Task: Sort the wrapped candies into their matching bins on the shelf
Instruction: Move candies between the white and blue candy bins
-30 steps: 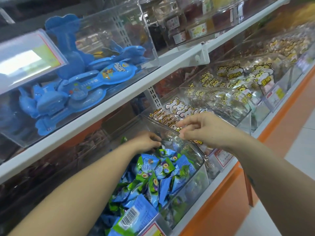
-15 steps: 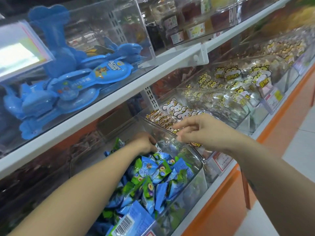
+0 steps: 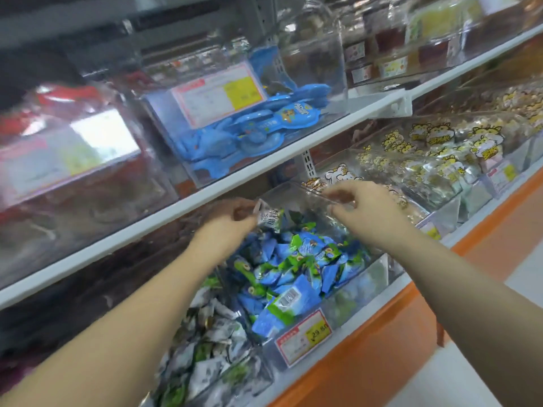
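Pale-wrapped candy (image 3: pixel 268 216) is pinched in the left grip (image 3: pixel 230 221), fingertips curled on it, just above the back of the blue-candy bin (image 3: pixel 352 301). Right grip (image 3: pixel 364 212) seems to pinch that bin's clear lid (image 3: pixel 316 193), tilted up, though it's blurred. White shelf board (image 3: pixel 205 195) sits close above the bin, with open room toward its front.

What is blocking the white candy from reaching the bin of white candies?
Nothing visible lies between the white candy, pinched in the left hand, and the white-candy bin below it. Whether that bin's clear lid is shut is unclear.
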